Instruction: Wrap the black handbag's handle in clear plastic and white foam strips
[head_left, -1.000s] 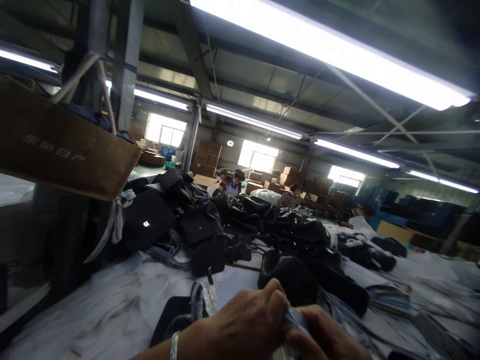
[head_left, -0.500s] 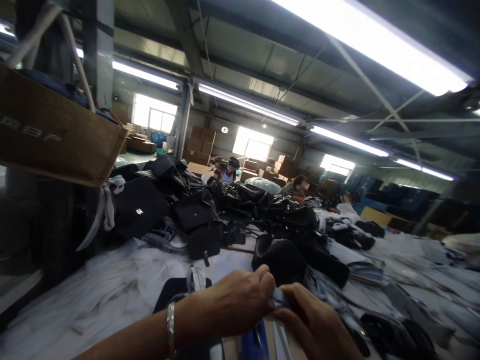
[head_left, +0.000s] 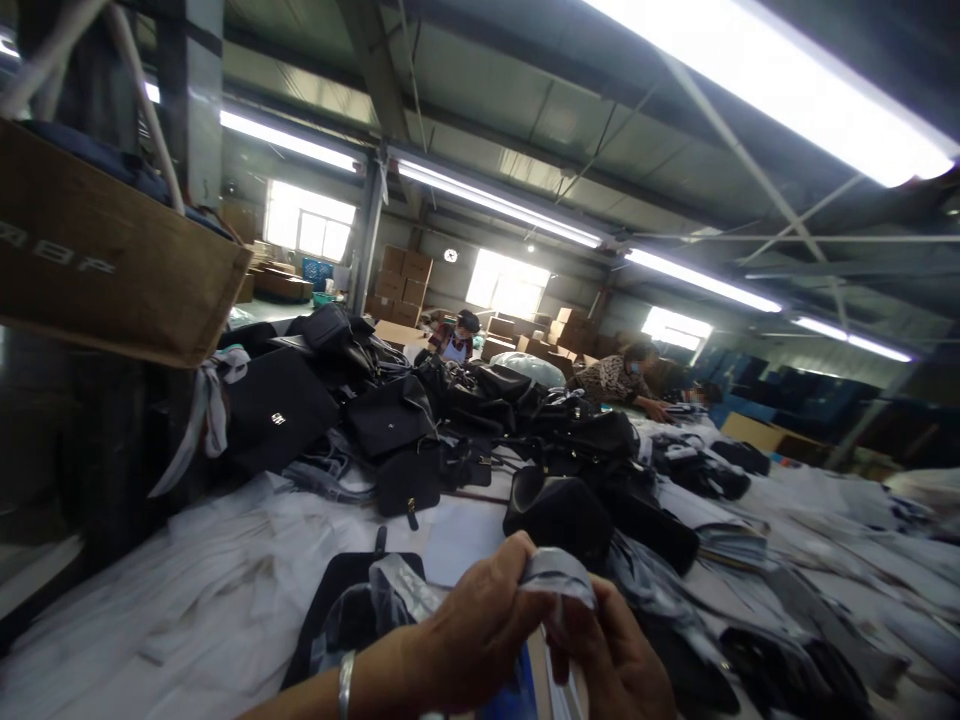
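Between my two hands is a whitish translucent strip [head_left: 556, 572], like a plastic wrap or band, bent in a loop over the fingers. My left hand [head_left: 480, 620], with a silver bracelet on its wrist, pinches one end of it. Closed on the other end is my right hand [head_left: 619, 650], its fingers partly hidden behind the strip. Beneath them lies something blue [head_left: 517, 690], mostly covered by my hands. To the left, a black bag piece [head_left: 322, 600] with clear plastic over it rests on the table, partly behind my left forearm.
Black bags [head_left: 555, 510] are heaped across the table beyond my hands. White sheets [head_left: 187, 590] spread at the left. A brown bag [head_left: 112, 250] hangs at upper left. Co-workers, one in a patterned top [head_left: 611, 380], work behind the heap; cartons [head_left: 401, 285] are stacked at the back.
My hands have turned and drawn in, and the strip now shows as a wider loop. My left forearm has shifted right. A co-worker at the back leans further right with an arm stretched out.
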